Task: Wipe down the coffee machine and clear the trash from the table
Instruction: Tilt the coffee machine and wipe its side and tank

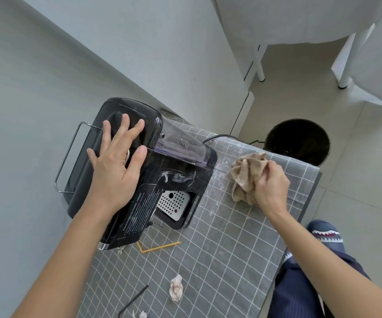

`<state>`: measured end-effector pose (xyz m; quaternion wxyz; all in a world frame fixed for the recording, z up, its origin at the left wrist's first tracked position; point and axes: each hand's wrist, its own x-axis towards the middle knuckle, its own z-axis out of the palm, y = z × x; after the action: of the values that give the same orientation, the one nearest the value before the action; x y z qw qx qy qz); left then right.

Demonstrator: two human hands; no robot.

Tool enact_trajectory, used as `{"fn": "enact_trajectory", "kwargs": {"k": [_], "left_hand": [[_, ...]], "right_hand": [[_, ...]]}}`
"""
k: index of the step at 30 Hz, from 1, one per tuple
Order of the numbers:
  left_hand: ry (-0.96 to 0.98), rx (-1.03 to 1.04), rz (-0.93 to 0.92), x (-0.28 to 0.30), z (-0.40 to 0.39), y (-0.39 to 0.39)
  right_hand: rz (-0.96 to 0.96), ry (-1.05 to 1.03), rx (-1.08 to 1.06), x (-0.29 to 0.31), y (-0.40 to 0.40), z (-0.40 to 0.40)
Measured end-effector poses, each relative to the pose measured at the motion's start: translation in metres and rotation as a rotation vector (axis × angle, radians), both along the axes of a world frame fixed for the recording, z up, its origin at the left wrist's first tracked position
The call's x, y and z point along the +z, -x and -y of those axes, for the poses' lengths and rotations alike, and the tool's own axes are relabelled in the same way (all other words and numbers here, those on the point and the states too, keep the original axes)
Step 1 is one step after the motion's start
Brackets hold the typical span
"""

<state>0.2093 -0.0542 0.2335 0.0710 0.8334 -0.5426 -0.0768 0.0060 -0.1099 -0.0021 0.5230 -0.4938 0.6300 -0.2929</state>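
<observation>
1 coffee machine (139,171); 1 cloth (246,177); 2 straws (158,247); 1 bin (298,141)

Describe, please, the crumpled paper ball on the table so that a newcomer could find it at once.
Start at the black coffee machine on the grey grid-patterned tablecloth and come toward the near edge, past the bent yellow straw. The crumpled whitish paper ball lies there alone, right of the bent black straw. It is bigger than the paper scraps nearby.
</observation>
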Motion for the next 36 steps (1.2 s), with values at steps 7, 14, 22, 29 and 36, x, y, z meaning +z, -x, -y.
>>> {"fn": "enact_trajectory", "kwargs": {"k": [7, 14, 22, 29, 36], "left_hand": [[0.008, 0.009, -0.010, 0.000, 0.000, -0.001], [0.005, 0.009, -0.012, 0.001, -0.001, -0.001], [0.011, 0.012, -0.025, 0.002, 0.000, 0.001], [0.041, 0.026, -0.075, 0.001, -0.001, 0.002], [0.037, 0.015, -0.058, 0.000, 0.000, -0.001]], "right_hand": [[-0.458, 0.444, 0.608, -0.020, -0.016, -0.025], [-0.704, 0.603, 0.886, -0.045, -0.026, -0.020], [0.113, 0.188, 0.149, 0.009, -0.024, -0.011], [0.744, 0.048, -0.224, 0.125, -0.079, -0.048], [0.499, 0.467, -0.017, 0.133, -0.156, -0.080]]}}
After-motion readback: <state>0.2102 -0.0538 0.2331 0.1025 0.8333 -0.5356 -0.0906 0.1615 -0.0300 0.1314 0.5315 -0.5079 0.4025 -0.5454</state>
